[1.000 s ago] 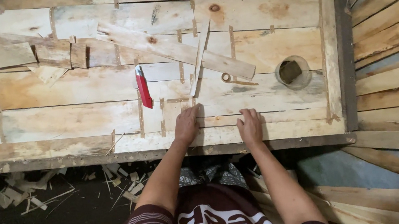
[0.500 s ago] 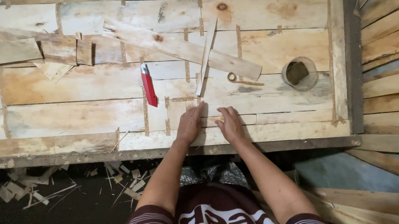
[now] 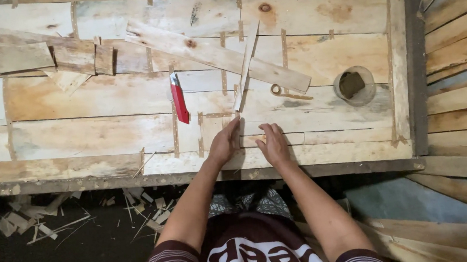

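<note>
My left hand (image 3: pixel 225 142) and my right hand (image 3: pixel 273 144) lie flat, palms down, side by side on the wooden worktable (image 3: pixel 89 134) near its front edge. Both hold nothing, fingers slightly apart. Just beyond the left fingertips leans a thin wooden strip (image 3: pixel 246 66), tilted across a longer slanted plank (image 3: pixel 213 52). A red utility knife (image 3: pixel 178 98) lies left of the strip, a short way from my left hand.
A small round container (image 3: pixel 354 85) stands at the table's right end, with a small metal ring piece (image 3: pixel 278 91) beside it. Wood offcuts (image 3: pixel 72 55) lie at the back left. Planks (image 3: pixel 459 26) are stacked to the right. Shavings (image 3: pixel 41 223) litter the dark floor.
My right hand has slid left along the table's front edge until it is close beside my left hand. The left hand stayed put. The camera view shifted slightly.
</note>
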